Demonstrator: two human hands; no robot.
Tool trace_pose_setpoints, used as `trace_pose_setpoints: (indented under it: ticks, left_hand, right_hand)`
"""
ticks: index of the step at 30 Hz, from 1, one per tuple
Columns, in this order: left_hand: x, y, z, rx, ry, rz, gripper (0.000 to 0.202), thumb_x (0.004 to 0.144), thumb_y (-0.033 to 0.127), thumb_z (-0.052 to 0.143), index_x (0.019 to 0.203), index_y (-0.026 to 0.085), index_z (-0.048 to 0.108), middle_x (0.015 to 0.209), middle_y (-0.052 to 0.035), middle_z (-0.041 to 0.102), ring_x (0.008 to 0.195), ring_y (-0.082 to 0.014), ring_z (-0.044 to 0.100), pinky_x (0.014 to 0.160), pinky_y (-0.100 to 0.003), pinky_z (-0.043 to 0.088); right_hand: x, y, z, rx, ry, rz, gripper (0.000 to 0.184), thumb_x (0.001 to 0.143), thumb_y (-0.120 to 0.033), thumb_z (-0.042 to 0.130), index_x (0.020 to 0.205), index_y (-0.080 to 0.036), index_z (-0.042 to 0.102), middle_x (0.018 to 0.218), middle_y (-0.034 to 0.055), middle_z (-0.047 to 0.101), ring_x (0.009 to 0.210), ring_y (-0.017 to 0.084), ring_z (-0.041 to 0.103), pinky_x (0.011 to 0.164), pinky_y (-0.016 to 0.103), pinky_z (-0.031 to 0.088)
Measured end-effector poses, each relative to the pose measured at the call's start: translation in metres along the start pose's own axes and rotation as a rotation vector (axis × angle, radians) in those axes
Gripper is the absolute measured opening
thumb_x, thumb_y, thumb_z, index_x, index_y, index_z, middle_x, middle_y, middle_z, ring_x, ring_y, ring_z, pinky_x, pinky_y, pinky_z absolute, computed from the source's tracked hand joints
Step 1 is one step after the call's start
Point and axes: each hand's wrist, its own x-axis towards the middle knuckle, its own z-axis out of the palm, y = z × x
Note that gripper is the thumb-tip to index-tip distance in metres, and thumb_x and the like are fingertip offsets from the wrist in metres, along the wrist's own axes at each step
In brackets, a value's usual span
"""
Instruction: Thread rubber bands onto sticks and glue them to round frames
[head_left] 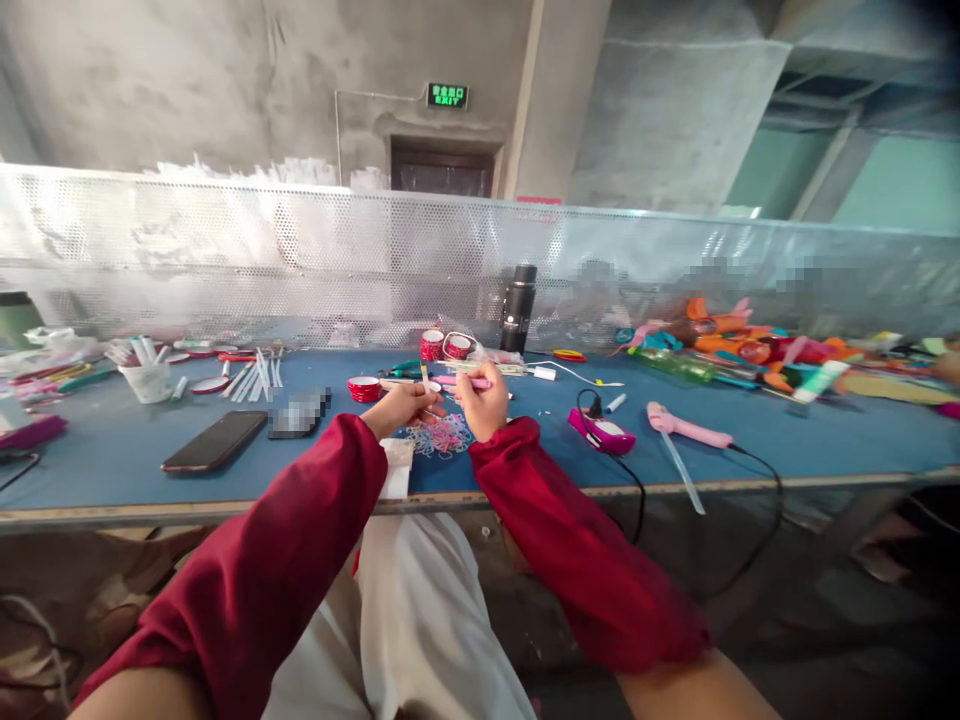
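My left hand (409,405) is closed, its fingertips pinching a thin pale stick (424,376) that points upward. Close by on the right, my right hand (484,402) is wrapped round a slim pink pen-like tool (452,381), whose tip reaches toward the left hand. Whether the two things touch cannot be made out. Below both hands lies a loose heap of small coloured loops (442,437), like rubber bands. A white paper piece (397,470) rests at the table edge under my left wrist. Red rolls (364,389) of tape or ribbon stand just behind the left hand.
On the blue table (555,480), a phone (216,442) and a cup of white sticks (146,380) lie left. A black bottle (518,310) stands behind. To the right are a magenta device (602,430), a corded pink glue gun (690,428) and piled orange toys (750,345).
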Motion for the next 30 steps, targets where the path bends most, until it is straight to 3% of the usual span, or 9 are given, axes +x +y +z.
trace_pose_setpoints:
  ticks: [6, 14, 22, 30]
  left_hand:
    - [0.0007, 0.0005, 0.0017, -0.013, 0.039, 0.037, 0.021, 0.094, 0.012, 0.054, 0.114, 0.013, 0.061, 0.077, -0.0064, 0.075, 0.053, -0.0075, 0.064, 0.045, -0.014, 0.038]
    - [0.0041, -0.0013, 0.0016, -0.115, 0.017, 0.044, 0.006, 0.087, 0.014, 0.069, 0.092, 0.010, 0.067, 0.079, -0.0096, 0.076, 0.062, -0.0108, 0.069, 0.057, -0.018, 0.052]
    - [0.0060, -0.0043, 0.0019, -0.164, 0.005, 0.071, 0.021, 0.089, 0.005, 0.061, 0.108, 0.012, 0.064, 0.072, -0.0063, 0.074, 0.061, -0.0119, 0.071, 0.066, -0.022, 0.057]
    - [0.0090, -0.0058, 0.0021, -0.159, 0.005, 0.076, 0.017, 0.086, 0.002, 0.063, 0.098, 0.013, 0.062, 0.070, -0.0047, 0.073, 0.060, -0.0115, 0.070, 0.065, -0.022, 0.057]
  right_hand:
    - [-0.0067, -0.0116, -0.0008, -0.116, -0.167, -0.160, 0.015, 0.091, -0.036, 0.056, 0.090, -0.023, 0.061, 0.067, -0.0013, 0.065, 0.051, 0.013, 0.059, 0.052, 0.025, 0.048]
    - [-0.0074, -0.0046, -0.0022, -0.273, -0.160, -0.252, 0.018, 0.091, -0.036, 0.055, 0.079, -0.023, 0.058, 0.072, 0.0021, 0.068, 0.061, 0.016, 0.064, 0.059, 0.026, 0.049]
    - [-0.0088, -0.0052, -0.0004, -0.302, -0.210, -0.283, 0.018, 0.093, -0.036, 0.054, 0.080, -0.024, 0.058, 0.073, 0.0019, 0.069, 0.066, 0.017, 0.066, 0.064, 0.027, 0.050]
    - [-0.0089, -0.0066, 0.0004, -0.311, -0.222, -0.311, 0.016, 0.093, -0.035, 0.054, 0.082, -0.024, 0.058, 0.074, 0.0017, 0.070, 0.068, 0.018, 0.066, 0.067, 0.028, 0.050]
